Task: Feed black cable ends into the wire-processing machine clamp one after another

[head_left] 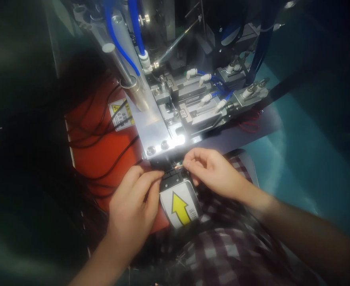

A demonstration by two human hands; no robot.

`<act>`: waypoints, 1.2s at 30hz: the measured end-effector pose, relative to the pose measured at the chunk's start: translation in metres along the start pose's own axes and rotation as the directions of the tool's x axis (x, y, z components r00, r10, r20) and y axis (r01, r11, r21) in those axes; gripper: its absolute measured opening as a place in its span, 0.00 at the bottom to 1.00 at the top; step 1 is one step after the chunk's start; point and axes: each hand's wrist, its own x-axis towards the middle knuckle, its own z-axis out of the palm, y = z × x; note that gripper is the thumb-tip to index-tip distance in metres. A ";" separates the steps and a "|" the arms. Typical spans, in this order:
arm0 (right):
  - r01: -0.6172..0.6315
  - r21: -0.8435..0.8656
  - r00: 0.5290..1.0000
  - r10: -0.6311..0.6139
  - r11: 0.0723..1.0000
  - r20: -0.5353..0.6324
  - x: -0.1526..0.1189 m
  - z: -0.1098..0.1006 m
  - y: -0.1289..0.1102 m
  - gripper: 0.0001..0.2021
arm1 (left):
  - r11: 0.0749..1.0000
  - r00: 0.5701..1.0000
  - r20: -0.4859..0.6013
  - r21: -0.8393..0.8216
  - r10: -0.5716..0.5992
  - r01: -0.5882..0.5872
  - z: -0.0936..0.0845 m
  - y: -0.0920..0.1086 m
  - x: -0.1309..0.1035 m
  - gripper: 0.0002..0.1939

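Note:
Just in front of the machine's metal plate [151, 131], both hands are close together over a small dark fixture [171, 180]. My left hand [136, 198] is on the fixture's left side, thumb and fingertips pinched on a thin dark wire or cable. From the right, my right hand [212, 171] pinches the end of a small thin part [178, 166] with a shiny, copper-coloured section. It lies between the two hands; its exact shape is too small to tell. Below the fixture is a white label with a yellow arrow [179, 206].
Metal cylinders with white fittings [205, 79] and blue tubes [136, 28] stand behind the hands. A red base [103, 155] with black cables and a warning label [121, 115] lies left. Checked cloth [219, 254] is at the bottom.

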 end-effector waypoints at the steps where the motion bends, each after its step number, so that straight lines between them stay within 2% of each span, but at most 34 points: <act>1: 0.005 -0.003 1.000 -0.005 1.000 -0.001 0.000 0.000 0.000 0.05 | 1.000 1.000 -0.002 0.002 0.002 -0.002 0.000 0.000 0.000 0.09; 10: 0.045 -0.050 0.999 -0.046 0.998 -0.014 0.002 0.000 0.004 0.06 | 1.000 1.000 0.009 0.009 -0.003 0.003 0.000 0.000 0.000 0.09; 21: 0.114 -0.274 0.986 -0.142 0.955 -0.084 -0.002 0.000 0.002 0.07 | 1.000 1.000 0.001 0.024 -0.005 0.005 -0.001 -0.001 -0.002 0.09; 27: -0.010 -0.115 1.000 0.010 0.993 -0.003 0.003 -0.004 0.005 0.07 | 1.000 1.000 0.002 0.012 0.004 -0.004 0.000 -0.001 -0.001 0.09; 33: 0.100 0.009 0.990 -0.098 0.995 -0.105 0.001 -0.003 0.011 0.06 | 1.000 1.000 -0.001 0.009 -0.007 0.007 0.001 -0.001 -0.001 0.09; 36: 0.126 0.022 0.987 -0.123 0.992 -0.107 0.001 0.001 0.011 0.06 | 1.000 1.000 0.004 0.010 -0.010 0.010 0.000 -0.001 -0.001 0.09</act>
